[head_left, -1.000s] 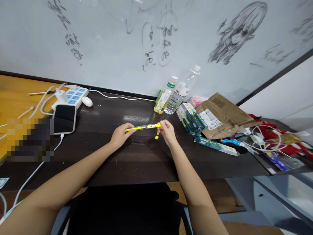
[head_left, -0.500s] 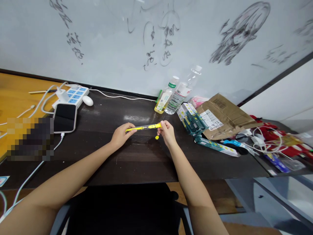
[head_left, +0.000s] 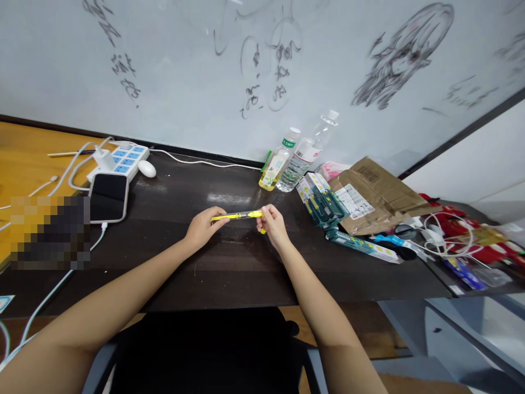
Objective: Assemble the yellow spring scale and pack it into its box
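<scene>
Left hand (head_left: 202, 227), right hand (head_left: 274, 225) hold yellow pen (head_left: 234, 216); handwriting (head_left: 281, 72) on whiteboard (head_left: 176, 82).

Looks like an office or study room, folks: a whiteboard (head_left: 176, 71) spans the back, scrawled with writing (head_left: 280, 52) and a sketch (head_left: 404, 60), above a long dark table (head_left: 241, 279) with a power strip (head_left: 128, 158), a black chair (head_left: 200, 353) right up against it!
</scene>
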The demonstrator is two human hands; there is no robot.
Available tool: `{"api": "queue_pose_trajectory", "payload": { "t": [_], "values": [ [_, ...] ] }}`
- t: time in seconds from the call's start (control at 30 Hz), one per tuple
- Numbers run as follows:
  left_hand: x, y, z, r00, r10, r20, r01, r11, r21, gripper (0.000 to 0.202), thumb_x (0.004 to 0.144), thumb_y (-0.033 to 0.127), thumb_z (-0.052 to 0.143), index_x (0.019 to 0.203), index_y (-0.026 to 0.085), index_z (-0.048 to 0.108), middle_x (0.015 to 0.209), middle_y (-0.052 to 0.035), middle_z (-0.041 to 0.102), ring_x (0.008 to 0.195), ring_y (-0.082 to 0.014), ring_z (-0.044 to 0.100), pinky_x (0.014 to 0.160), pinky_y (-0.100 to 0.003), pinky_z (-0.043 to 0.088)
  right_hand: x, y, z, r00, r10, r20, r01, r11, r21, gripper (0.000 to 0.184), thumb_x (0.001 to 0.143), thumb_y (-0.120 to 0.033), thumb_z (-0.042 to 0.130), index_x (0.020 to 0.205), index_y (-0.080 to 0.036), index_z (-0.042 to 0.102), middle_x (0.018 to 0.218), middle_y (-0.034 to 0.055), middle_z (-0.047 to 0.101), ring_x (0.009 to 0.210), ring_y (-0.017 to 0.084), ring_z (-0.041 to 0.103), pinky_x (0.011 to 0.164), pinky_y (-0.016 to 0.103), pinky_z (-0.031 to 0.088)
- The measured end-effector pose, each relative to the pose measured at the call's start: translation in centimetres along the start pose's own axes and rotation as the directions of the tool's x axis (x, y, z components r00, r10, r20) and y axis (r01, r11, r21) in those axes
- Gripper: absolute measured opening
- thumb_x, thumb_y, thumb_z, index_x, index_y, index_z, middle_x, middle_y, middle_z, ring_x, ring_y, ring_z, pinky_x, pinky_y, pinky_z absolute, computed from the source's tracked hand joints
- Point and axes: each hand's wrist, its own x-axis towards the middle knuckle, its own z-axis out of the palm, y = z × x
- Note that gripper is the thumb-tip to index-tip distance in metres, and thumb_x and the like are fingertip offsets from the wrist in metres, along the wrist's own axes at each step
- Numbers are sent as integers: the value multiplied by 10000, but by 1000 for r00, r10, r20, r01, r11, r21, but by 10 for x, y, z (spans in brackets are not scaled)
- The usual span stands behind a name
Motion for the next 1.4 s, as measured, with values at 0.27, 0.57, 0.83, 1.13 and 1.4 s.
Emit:
{"api": "queue_pose_trajectory", "payload": {
  "t": [0.27, 0.57, 0.83, 1.13, 1.4],
  "values": [
    [-1, 0, 0, 1000, -10, -15, 9, 1000, -26, 241, 851, 425, 584, 926, 207, 655, 929, -29, 702, 859, -196, 642, 754, -285, 448, -1, -6, 0, 1000, 17, -23, -17, 1000, -15, 381, 756, -568, 650, 807, -204, 549, 521, -61, 537, 408, 71, 475, 392, 183, 424],
    [-2, 1, 1, 999, -36, 23, 37, 998, -41, 243, 808, 440, 630, 879, 209, 660, 794, 1, 686, 726, -162, 625, 673, -251, 426, -2, -2, 3, 999, -6, -47, 4, 1000, -27, 359, 744, -526, 679, 779, -184, 578, 467, -80, 459, 361, 49, 375, 349, 175, 346],
    [-1, 7, 1, 996, -23, 89, 29, 998, -58, 227, 865, 418, 550, 901, 197, 584, 737, 18, 617, 686, -143, 564, 655, -248, 394, -3, -10, 4, 999, 35, -13, -34, 994, 107, 287, 833, -473, 541, 905, -195, 532, 474, -87, 424, 382, 67, 346, 360, 184, 340],
    [1, 5, 0, 994, -81, 67, 90, 986, -138, 211, 836, 400, 564, 836, 189, 557, 693, 28, 571, 638, -125, 531, 607, -233, 390, -4, -5, 4, 999, -34, 27, 36, 995, -90, 312, 819, -499, 547, 848, -255, 356, 543, -93, 521, 406, 88, 459, 398, 191, 389],
    [5, 1, -4, 992, -123, -4, 122, 983, -138, 226, 829, 417, 570, 829, 191, 563, 692, 28, 582, 640, -123, 534, 611, -233, 395, -1, -28, -35, 982, -62, 178, 176, 639, -749, 181, 780, -362, 628, 776, -212, 529, 535, -70, 473, 494, 90, 434, 497, 212, 329]
  ]
}}
